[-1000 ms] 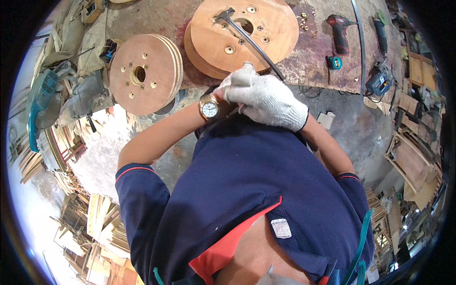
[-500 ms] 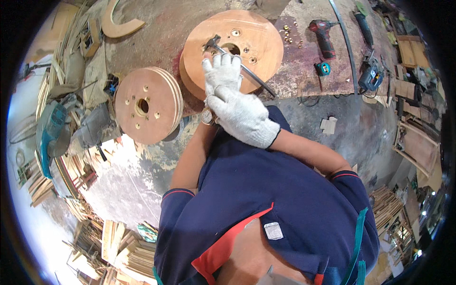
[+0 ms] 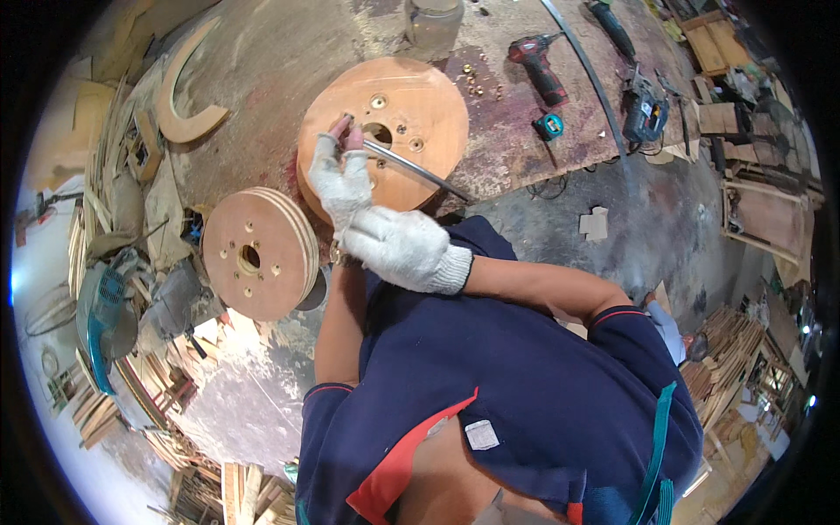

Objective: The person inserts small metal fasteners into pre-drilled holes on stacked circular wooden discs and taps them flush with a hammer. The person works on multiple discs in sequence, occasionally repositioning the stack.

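Observation:
A white knit glove covers my left hand (image 3: pixel 339 179), its bare fingertips poking out; the fingers are stretched out, a little apart, over the head end of a hammer (image 3: pixel 411 166). The hammer lies slantwise across a round wooden disc (image 3: pixel 442 109) on the bench; its head is mostly covered by those fingers. My right hand (image 3: pixel 398 249), also gloved, crosses over and closes on the left glove near the wrist. A thicker layered wooden disc (image 3: pixel 223 284) with a centre hole stands to the left.
On the bench (image 3: pixel 280 52) lie brass inserts (image 3: pixel 471 79), a red-black cordless drill (image 3: pixel 538 70), a teal tape measure (image 3: pixel 549 127), a metal strip (image 3: pixel 604 96) and a jigsaw (image 3: pixel 646 114). A curved wooden piece (image 3: pixel 179 127) lies far left. A jar (image 3: pixel 433 24) stands at the back.
The view has shifted and turned. My left hand's fingers now reach over the hammer head, which showed before. My right hand stays at the left wrist.

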A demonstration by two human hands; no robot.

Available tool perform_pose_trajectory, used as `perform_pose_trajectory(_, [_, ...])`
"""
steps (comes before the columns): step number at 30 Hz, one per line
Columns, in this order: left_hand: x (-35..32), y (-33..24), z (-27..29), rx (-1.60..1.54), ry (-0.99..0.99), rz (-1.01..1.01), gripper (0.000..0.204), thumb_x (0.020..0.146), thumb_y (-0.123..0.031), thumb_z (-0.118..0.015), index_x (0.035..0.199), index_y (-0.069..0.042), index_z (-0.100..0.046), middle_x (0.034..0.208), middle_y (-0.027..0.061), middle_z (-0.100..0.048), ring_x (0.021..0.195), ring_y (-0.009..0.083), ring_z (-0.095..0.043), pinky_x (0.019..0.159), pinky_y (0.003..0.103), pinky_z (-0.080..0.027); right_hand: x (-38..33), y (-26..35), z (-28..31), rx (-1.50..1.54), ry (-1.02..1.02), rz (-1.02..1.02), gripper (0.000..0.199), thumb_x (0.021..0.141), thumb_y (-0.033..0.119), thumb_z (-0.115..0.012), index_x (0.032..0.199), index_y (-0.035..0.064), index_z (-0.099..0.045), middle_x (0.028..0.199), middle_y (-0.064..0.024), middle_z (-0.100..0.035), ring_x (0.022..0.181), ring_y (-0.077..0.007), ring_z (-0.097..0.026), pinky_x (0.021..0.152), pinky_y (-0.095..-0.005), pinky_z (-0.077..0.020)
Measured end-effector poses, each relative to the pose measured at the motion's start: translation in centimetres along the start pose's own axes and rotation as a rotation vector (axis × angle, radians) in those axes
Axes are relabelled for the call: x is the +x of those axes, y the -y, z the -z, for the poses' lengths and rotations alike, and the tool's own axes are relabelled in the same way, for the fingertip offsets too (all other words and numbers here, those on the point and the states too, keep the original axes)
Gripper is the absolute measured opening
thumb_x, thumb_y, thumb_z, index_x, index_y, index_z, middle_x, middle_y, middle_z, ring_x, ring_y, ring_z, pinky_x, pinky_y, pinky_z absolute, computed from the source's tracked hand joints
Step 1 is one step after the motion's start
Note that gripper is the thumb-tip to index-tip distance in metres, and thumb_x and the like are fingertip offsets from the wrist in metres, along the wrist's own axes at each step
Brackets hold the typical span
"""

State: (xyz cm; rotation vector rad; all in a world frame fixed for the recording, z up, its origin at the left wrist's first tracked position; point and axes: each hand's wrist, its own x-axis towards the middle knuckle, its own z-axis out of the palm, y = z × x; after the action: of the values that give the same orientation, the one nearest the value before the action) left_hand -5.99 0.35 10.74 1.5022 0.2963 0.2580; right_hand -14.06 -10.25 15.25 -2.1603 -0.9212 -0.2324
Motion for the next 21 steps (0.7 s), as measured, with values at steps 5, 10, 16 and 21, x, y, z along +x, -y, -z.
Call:
perform_pose_trajectory(5, [0.4, 3.1, 1.0, -0.767, 0.495, 0.178, 0.056, 0.107, -0.042, -0.048, 0.14, 0.003, -0.052, 0.13, 0.0172, -0.063, 0.119, 0.0269, -0.059, 0.109, 0.041, -0.043, 0.2, -0.6, 1.4, 0.289, 0.097, -0.068, 0.032, 0.073, 0.012, -0.072, 0.102, 0.0101, -0.059, 0.098, -0.0089, -0.06, 0.092, -0.0345, -0.066, 0.071, -0.0434, -0.0573])
perform_pose_trajectory(10, [0.3, 6.7, 2.9, 0.555, 0.255, -0.354, 0.074, 0.094, -0.046, -0.065, 0.15, -0.003, -0.044, 0.15, 0.021, -0.048, 0.14, 0.0367, -0.045, 0.118, 0.052, -0.032, 0.3, -8.2, 2.9, 0.092, -0.237, -0.295, 0.019, 0.075, 0.005, -0.066, 0.094, 0.0084, -0.067, 0.085, -0.0124, -0.064, 0.081, -0.0357, -0.067, 0.068, -0.043, -0.0556])
perform_pose_trajectory(16, [-2.4, 12.2, 5.9, 1.561, 0.358, -0.309, 0.071, 0.093, -0.037, -0.063, 0.153, -0.004, -0.042, 0.154, 0.0209, -0.044, 0.147, 0.0375, -0.035, 0.118, 0.054, -0.027, -7.2, -29.9, 1.7, -0.355, -0.394, -1.032, 0.029, 0.086, 0.026, -0.067, 0.105, 0.0042, -0.07, 0.099, -0.0228, -0.072, 0.094, -0.0386, -0.071, 0.084, -0.0447, -0.0546])
perform_pose_trajectory(21, [-2.1, 15.2, 7.3, 1.283, 0.203, -0.489, 0.075, 0.092, -0.043, -0.063, 0.152, -0.004, -0.042, 0.155, 0.0219, -0.042, 0.147, 0.0389, -0.035, 0.12, 0.054, -0.025, -9.6, -35.7, 0.8, -0.362, -0.382, -1.031, 0.041, 0.086, 0.031, -0.064, 0.119, 0.0048, -0.067, 0.109, -0.0231, -0.071, 0.105, -0.0405, -0.066, 0.093, -0.0478, -0.0505])
